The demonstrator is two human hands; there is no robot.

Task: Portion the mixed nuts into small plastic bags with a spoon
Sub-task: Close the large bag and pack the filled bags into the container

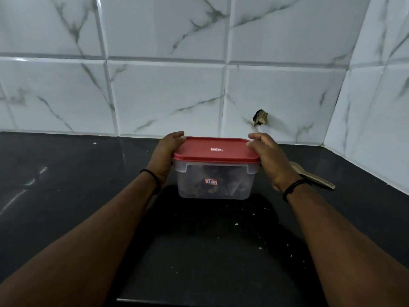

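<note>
A clear container [214, 181] of mixed nuts, closed by a red lid [215, 150], is grasped at its sides by the left hand [164, 156] and right hand [271, 161] over the dark bench [66, 173], a pale spoon [314, 176] lying just beside the right wrist.

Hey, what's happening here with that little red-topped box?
A person holds a clear plastic container at its two sides, the left hand and the right hand each gripping the edge of its red lid, which is on. Dark mixed nuts show through the wall. The container sits on or just above a black counter; I cannot tell which. A pale spoon lies on the counter behind the right wrist, untouched. No small bags are in view.
</note>
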